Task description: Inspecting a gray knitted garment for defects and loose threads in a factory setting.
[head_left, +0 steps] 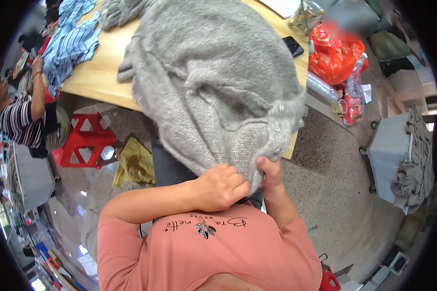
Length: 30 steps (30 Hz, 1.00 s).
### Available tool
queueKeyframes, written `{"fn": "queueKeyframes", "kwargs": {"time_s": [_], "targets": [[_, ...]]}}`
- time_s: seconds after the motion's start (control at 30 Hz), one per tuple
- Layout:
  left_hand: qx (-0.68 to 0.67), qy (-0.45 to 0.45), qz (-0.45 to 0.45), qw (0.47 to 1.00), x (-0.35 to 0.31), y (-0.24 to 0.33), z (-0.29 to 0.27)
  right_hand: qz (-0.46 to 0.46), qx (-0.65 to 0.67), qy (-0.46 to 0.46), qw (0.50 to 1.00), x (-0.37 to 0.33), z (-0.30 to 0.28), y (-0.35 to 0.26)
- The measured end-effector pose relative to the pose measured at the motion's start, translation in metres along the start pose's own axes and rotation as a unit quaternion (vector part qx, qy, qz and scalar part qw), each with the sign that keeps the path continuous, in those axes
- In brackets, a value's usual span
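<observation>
A grey fuzzy knit sweater (pixel 228 53) lies spread over the wooden table and hangs over its front edge towards my lap. My left hand (pixel 222 186) is closed in a fist on the knit's near edge, close to my chest. On the right, my right hand (pixel 271 173) grips the same edge, thumb on top and the other fingers hidden behind the fabric. Between the two hands a small fold of knit is bunched. Small shiny buttons or beads seem to run along the sweater's right band, which looks blurred.
The wooden table (pixel 107 63) carries blue striped cloth (pixel 73 46), a grey knit bundle (pixel 119 14) and a dark phone (pixel 292 46). Red plastic bags (pixel 335 58) stand at right. Another person (pixel 26 116) sits at left near a red stool (pixel 85 140). A bin (pixel 398 157) holds grey garments.
</observation>
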<state>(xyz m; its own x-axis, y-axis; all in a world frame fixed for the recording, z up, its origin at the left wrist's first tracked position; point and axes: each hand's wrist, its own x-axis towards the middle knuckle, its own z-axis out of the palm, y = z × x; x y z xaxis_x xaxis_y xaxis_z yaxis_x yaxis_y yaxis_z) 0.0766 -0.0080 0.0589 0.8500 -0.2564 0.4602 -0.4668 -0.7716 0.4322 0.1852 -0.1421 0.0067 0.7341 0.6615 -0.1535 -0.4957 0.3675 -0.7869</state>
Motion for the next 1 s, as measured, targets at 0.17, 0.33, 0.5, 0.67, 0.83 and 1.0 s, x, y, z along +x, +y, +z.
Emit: {"fn": "queueKeyframes", "kwargs": {"time_s": [0.17,0.33,0.5,0.67,0.83,1.0], "targets": [[-0.008,0.037,-0.079,0.996,-0.022,-0.006,0.003,0.04,0.045,0.057,0.997,-0.001,0.002,-0.001],[-0.062,0.03,-0.142,0.987,-0.042,-0.007,0.005,0.079,0.085,0.061,0.991,-0.01,-0.009,0.006],[-0.2,-0.103,-0.135,0.965,-0.048,-0.001,0.015,-0.006,0.093,0.145,0.985,0.007,-0.017,0.006],[-0.203,-0.141,-0.131,0.96,-0.053,-0.006,0.02,-0.253,-0.293,0.248,0.888,0.031,-0.03,-0.005],[-0.156,-0.173,-0.064,0.971,-0.03,-0.009,0.018,-0.228,-0.568,0.166,0.773,0.049,-0.04,-0.017],[0.038,-0.087,0.025,0.995,0.062,-0.05,-0.036,-0.288,-0.468,0.22,0.806,0.031,-0.025,-0.031]]}}
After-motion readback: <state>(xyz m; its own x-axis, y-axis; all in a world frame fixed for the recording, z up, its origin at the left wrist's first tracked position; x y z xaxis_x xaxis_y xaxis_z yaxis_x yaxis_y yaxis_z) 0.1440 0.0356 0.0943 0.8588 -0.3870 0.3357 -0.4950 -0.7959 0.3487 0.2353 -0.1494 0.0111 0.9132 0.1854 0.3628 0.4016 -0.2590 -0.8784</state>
